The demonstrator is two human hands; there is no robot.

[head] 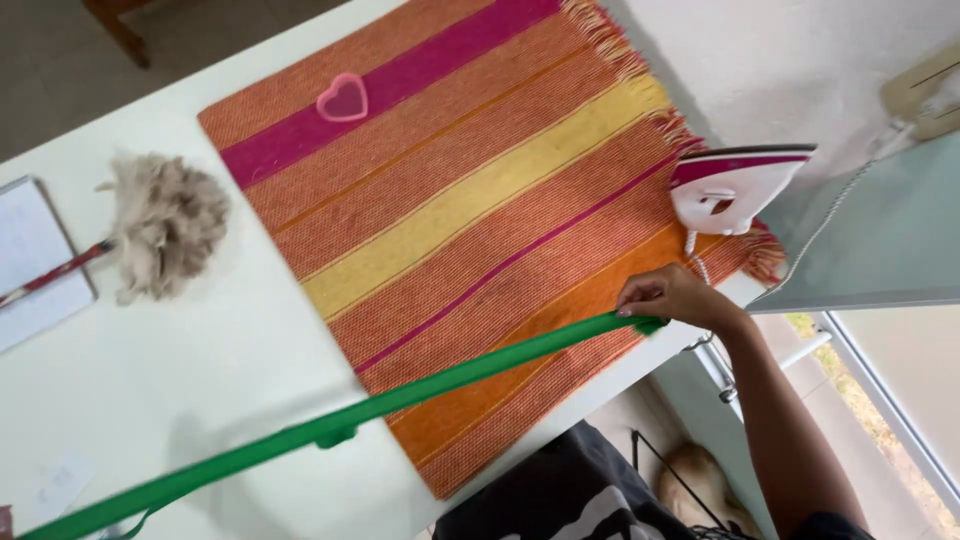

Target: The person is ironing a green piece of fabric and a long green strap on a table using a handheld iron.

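Note:
My right hand (672,296) pinches one end of a long green strap (420,388) at the near right edge of a striped woven cloth (470,200). The strap runs taut from my fingers across the cloth's orange band and down to the bottom left corner, where its other end leaves the view. A small green buckle (335,436) sits partway along it. My left hand is out of view. The cloth, orange with pink and yellow stripes and fringed ends, lies flat on a white table (200,360).
A white and pink iron (730,190) stands on its heel on the cloth's fringe, its cord trailing off to the right. A pink heart-shaped piece (343,97) rests on the pink stripe. A feather duster (165,238) and a notebook (30,262) lie at the left.

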